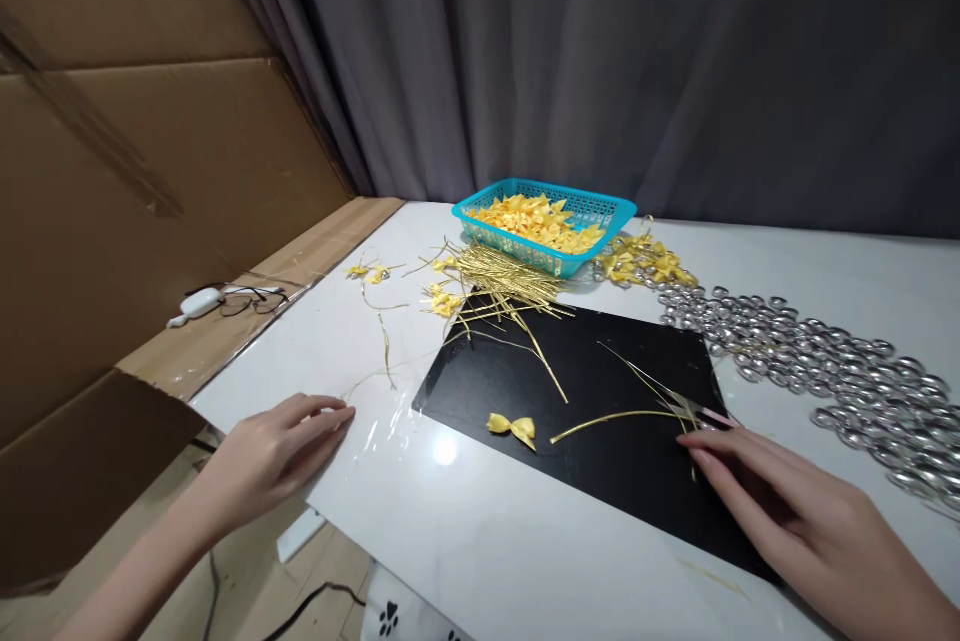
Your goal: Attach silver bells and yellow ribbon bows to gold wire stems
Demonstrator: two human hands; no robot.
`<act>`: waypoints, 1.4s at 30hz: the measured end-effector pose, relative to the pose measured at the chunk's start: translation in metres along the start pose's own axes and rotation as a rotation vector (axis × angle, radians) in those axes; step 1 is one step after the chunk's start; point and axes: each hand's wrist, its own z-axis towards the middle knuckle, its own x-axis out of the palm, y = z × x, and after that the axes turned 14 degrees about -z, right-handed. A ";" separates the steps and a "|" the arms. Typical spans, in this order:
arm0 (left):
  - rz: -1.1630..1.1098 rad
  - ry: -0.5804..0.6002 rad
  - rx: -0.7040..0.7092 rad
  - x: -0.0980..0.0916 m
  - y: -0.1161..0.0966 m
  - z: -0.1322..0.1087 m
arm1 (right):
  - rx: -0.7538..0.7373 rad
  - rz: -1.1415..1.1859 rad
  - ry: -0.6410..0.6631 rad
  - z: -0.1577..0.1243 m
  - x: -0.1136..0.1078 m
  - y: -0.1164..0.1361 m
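Note:
My right hand [799, 511], over the right part of the black board [600, 481], pinches a thin gold wire [615, 418] between thumb and forefinger; its free end curves left. Beside those fingertips lies a slim, pointed metal tool with a pink part [716, 416], partly hidden by the hand. A yellow ribbon bow [512, 428] rests on the board's left front. My left hand [289, 446] is at the table's left front edge, fingers curled and pressed together. A faint gold strand [367, 379] runs up to its fingertips; whatever they hold is too small to make out.
A blue basket [622, 211] of yellow bows stands at the back. Before it lies a bundle of gold wires [502, 276]. Finished-looking yellow pieces [649, 261] and many silver oval beads [810, 346] spread right. Loose wire [386, 351] lies left. Cardboard [135, 151] walls the left side.

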 end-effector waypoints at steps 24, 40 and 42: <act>-0.179 -0.100 0.215 0.033 -0.038 -0.067 | 0.097 0.068 0.113 -0.002 0.000 0.003; -1.102 -0.775 -0.181 -0.049 -0.085 0.113 | -0.051 1.202 0.457 0.133 -0.013 0.156; -1.125 -0.864 -0.210 -0.062 -0.075 0.131 | -0.095 1.392 0.592 0.153 -0.004 0.157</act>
